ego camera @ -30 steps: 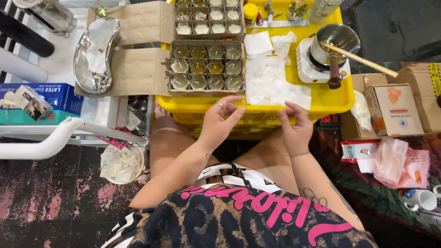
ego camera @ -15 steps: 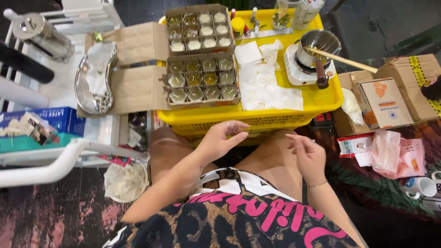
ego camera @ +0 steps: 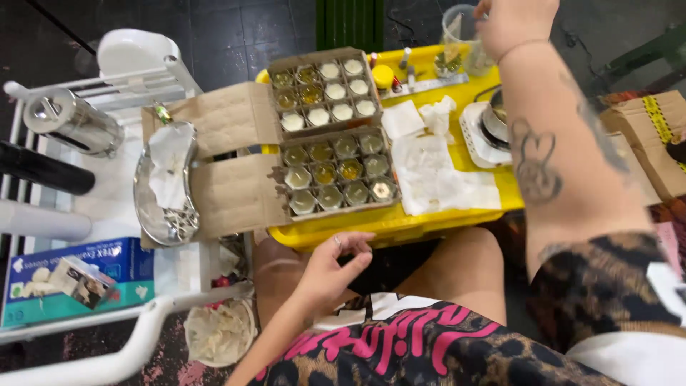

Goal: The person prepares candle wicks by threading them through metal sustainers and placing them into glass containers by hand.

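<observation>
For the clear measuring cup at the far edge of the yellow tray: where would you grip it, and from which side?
Grip the clear measuring cup around its upright wall, probably from the right side, where the right hand is already at it. It stands upright with its open mouth up, so a side wrap seems best to keep it level. On its left, small bottles and a yellow lid crowd the approach.

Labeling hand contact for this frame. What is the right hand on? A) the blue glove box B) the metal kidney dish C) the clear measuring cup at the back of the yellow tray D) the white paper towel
C: the right hand is up at the clear measuring cup at the far end of the yellow tray, well away from the other three things.
</observation>
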